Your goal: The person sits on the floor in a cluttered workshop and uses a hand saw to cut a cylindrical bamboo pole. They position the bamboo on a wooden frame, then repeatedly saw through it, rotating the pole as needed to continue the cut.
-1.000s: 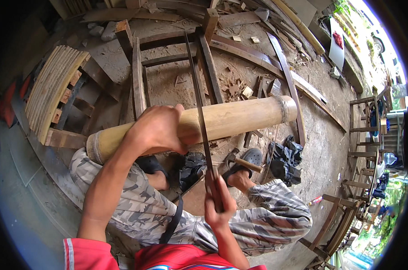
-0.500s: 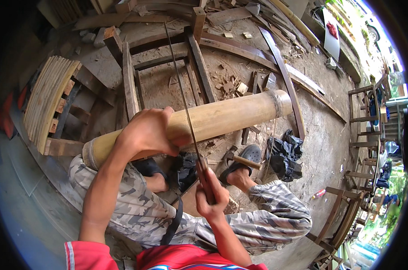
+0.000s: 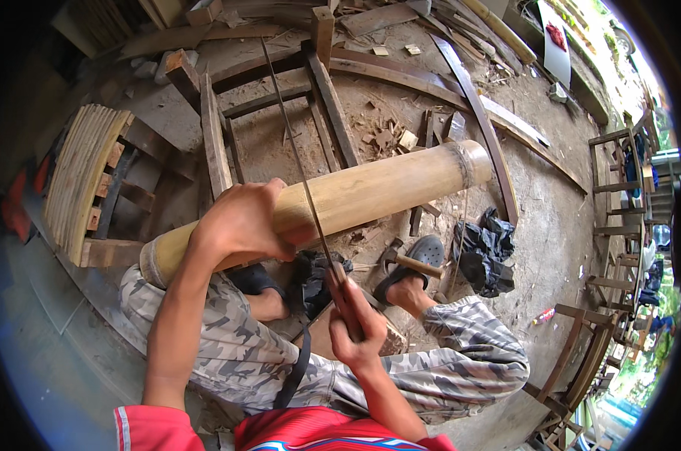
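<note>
A thick bamboo pole (image 3: pixel 389 184) lies slanted across the middle, its left end by my camouflage-trousered thigh and its right end higher up. My left hand (image 3: pixel 239 225) is wrapped over the pole left of centre, thumb pressed along the near side. In my right hand (image 3: pixel 357 334) is the wooden handle of a handsaw, its long thin blade (image 3: pixel 289 131) reaching away across the top of the pole, just right of my left hand. The blade touches or nearly touches the bamboo; how deep any cut goes cannot be seen.
Beyond the pole stands a wooden frame (image 3: pixel 214 143); a slatted bamboo-topped piece (image 3: pixel 85 180) is at left. A hammer (image 3: pixel 419 267) lies by my right shoe, with black plastic (image 3: pixel 487 252) beside it. Wood scraps, long planks (image 3: pixel 479 124) and stacked wooden frames (image 3: pixel 573 353) lie around.
The view has shifted slightly. The saw blade's far end leans a little more to the left. Both hands keep their grips, and the pole stays in nearly the same place.
</note>
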A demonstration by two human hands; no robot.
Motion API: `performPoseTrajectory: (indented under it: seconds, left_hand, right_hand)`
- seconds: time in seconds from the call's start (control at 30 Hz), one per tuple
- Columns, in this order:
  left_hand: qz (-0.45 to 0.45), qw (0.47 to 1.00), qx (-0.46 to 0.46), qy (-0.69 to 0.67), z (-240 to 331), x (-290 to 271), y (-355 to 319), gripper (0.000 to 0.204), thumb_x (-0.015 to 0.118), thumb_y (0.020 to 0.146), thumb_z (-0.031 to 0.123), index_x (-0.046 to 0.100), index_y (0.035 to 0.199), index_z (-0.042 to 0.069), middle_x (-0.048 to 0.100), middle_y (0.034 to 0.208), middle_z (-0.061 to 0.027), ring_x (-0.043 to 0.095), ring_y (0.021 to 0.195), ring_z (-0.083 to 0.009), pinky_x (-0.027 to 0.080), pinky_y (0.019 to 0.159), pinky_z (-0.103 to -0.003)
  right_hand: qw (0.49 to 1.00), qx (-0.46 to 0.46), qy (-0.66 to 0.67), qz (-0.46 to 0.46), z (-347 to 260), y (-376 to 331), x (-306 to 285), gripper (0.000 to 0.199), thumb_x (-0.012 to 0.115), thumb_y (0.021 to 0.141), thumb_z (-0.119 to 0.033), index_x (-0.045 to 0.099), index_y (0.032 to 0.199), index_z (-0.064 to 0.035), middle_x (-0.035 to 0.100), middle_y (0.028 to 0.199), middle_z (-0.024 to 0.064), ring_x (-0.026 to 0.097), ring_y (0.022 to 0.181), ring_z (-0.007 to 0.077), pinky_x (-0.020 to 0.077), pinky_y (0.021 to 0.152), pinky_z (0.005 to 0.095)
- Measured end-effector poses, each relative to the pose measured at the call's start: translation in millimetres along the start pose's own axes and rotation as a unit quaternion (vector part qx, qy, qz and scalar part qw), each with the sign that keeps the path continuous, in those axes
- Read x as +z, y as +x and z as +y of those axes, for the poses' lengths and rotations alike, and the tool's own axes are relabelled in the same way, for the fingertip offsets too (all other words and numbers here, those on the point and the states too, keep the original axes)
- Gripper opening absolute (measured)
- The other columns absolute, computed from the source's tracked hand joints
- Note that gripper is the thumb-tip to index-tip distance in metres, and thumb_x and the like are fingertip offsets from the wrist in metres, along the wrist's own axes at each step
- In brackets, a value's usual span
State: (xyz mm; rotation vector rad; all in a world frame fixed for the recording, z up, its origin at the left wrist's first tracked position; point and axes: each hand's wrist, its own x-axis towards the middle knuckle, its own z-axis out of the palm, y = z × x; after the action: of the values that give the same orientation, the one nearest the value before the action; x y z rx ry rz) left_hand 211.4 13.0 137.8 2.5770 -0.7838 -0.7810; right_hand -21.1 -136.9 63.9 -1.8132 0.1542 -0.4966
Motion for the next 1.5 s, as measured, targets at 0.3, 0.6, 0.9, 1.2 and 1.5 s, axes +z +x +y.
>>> performPoseTrajectory:
  seconds: [0.3, 0.6, 0.9, 1.2, 1.5]
  left_hand:
    - [0.018, 1.0, 0.007, 0.006, -5, 5, -1, 0.077, 0.09, 0.051, 0.044, 0.061, 0.102, -0.007, 0.072, 0.092, -0.0294, 0.074, 0.092, -0.0422, 0.058, 0.086, -0.043]
    - [-0.011, 1.0, 0.01, -0.001, -10, 1, -1, 0.079, 0.09, 0.052, 0.042, 0.061, 0.106, -0.008, 0.072, 0.092, -0.0291, 0.073, 0.092, -0.0413, 0.058, 0.085, -0.044]
    - [0.001, 1.0, 0.011, 0.002, -2, 1, -1, 0.081, 0.09, 0.053, 0.046, 0.062, 0.106, -0.009, 0.073, 0.095, -0.0282, 0.074, 0.092, -0.041, 0.058, 0.086, -0.042]
    - [-0.031, 0.999, -0.008, -0.027, -17, -4, 10, 0.081, 0.087, 0.053, 0.046, 0.063, 0.108, -0.009, 0.072, 0.091, -0.0293, 0.074, 0.088, -0.0393, 0.057, 0.082, -0.041]
    - [-0.05, 0.998, -0.011, -0.027, -16, -2, 14, 0.084, 0.087, 0.054, 0.046, 0.06, 0.11, -0.01, 0.072, 0.091, -0.0309, 0.074, 0.09, -0.0413, 0.057, 0.083, -0.043]
  right_hand:
    - [0.997, -0.023, -0.068, -0.011, 2, -83, -48, 0.065, 0.066, 0.072, 0.004, 0.061, 0.137, 0.0031, 0.076, 0.083, 0.0195, 0.07, 0.057, 0.0257, 0.055, 0.06, 0.03]
    - [0.999, 0.023, -0.039, -0.031, -4, -37, -19, 0.064, 0.061, 0.082, 0.009, 0.056, 0.145, 0.0014, 0.076, 0.112, 0.0255, 0.07, 0.071, 0.0136, 0.0531, 0.065, 0.0268]
    - [0.997, 0.025, -0.067, -0.005, -10, -40, -18, 0.059, 0.062, 0.077, 0.006, 0.063, 0.136, 0.005, 0.077, 0.092, 0.0211, 0.074, 0.066, 0.0216, 0.0554, 0.065, 0.0297]
    - [0.997, -0.004, -0.067, -0.029, 12, -90, -63, 0.061, 0.066, 0.073, 0.007, 0.065, 0.134, 0.0012, 0.072, 0.076, 0.0158, 0.069, 0.057, 0.0212, 0.053, 0.058, 0.031]
    - [0.995, 0.059, -0.055, -0.06, -23, -20, -43, 0.059, 0.066, 0.077, 0.004, 0.063, 0.137, 0.0052, 0.078, 0.093, 0.0192, 0.071, 0.069, 0.0126, 0.0534, 0.065, 0.0269]
